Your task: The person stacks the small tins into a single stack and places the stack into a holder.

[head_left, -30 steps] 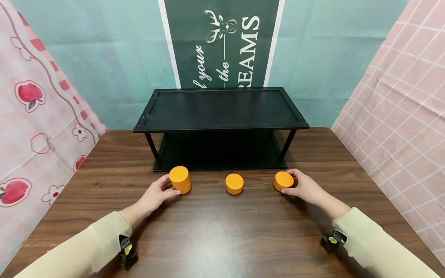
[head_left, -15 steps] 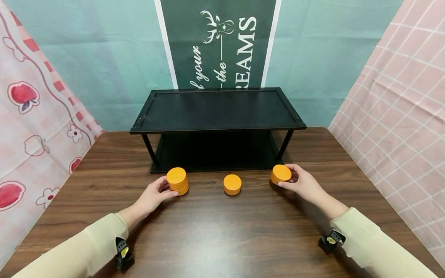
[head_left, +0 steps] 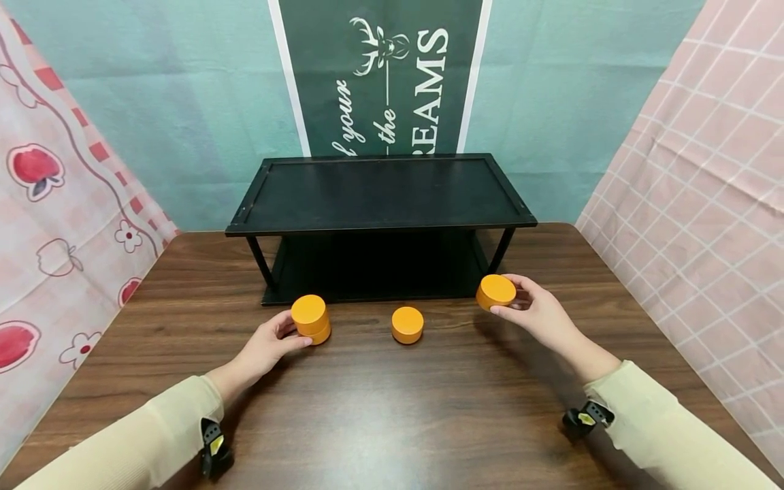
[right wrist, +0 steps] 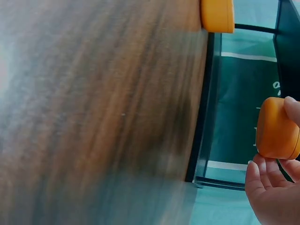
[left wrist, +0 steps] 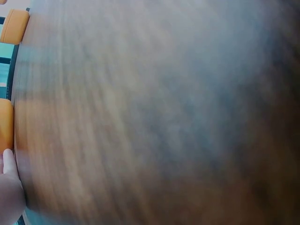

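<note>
In the head view, two short round orange jars stand stacked, the upper jar (head_left: 309, 309) on the lower jar (head_left: 318, 335). My left hand (head_left: 266, 346) holds this stack from its left side, the thumb across its front near the lower jar. A third orange jar (head_left: 407, 324) stands alone between the hands. My right hand (head_left: 542, 316) grips a fourth orange jar (head_left: 496, 291) between thumb and fingers, raised off the table. In the right wrist view that held jar (right wrist: 276, 131) shows a lid seam, with fingers beneath it.
Behind the jars stands a black two-tier shelf (head_left: 386, 194); its lower board (head_left: 380, 298) reaches close to them. The wooden table (head_left: 380, 408) extends toward me. A teal cloth (head_left: 202, 116) hangs at the back, with pink cloths (head_left: 704, 224) at both sides.
My right hand has lifted its jar off the table, up toward the shelf's right front corner. The left hand stays at the stack. The head view has shifted slightly.
</note>
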The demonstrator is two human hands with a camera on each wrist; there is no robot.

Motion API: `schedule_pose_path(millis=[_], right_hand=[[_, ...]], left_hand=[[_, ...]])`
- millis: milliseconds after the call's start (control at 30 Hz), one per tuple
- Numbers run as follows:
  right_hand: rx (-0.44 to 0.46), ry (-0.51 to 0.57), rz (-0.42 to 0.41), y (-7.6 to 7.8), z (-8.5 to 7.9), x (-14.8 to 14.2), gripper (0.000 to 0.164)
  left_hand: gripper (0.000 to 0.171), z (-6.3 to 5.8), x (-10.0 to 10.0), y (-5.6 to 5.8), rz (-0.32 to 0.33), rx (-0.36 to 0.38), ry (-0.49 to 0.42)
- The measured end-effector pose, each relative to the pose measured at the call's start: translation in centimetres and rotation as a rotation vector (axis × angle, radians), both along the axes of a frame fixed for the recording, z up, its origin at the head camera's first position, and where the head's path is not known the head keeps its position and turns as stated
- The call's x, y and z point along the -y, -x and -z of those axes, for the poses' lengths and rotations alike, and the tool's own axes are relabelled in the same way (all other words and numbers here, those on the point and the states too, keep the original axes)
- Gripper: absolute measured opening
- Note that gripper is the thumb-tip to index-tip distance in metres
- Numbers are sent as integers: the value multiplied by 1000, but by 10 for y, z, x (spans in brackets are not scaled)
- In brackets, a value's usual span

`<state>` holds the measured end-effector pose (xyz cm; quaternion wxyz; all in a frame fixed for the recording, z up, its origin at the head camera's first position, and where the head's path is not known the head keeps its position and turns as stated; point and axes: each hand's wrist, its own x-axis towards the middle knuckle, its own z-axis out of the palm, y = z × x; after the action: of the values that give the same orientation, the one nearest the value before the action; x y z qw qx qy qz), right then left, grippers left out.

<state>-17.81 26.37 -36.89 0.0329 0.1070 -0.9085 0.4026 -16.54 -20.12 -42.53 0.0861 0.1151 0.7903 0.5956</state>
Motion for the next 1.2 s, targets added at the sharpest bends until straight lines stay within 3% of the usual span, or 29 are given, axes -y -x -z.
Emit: schedule_pose_path(millis=[467, 933, 1200], right_hand=[[-41, 58, -3, -4, -30, 7, 62], [-50, 47, -24, 1, -25, 26, 64], [-39, 98, -58, 6, -29, 47, 64]], left_hand=[[57, 0, 1, 2, 2, 4, 11], [57, 4, 1, 3, 11, 5, -4], [57, 5, 2, 2, 15, 2, -8]])
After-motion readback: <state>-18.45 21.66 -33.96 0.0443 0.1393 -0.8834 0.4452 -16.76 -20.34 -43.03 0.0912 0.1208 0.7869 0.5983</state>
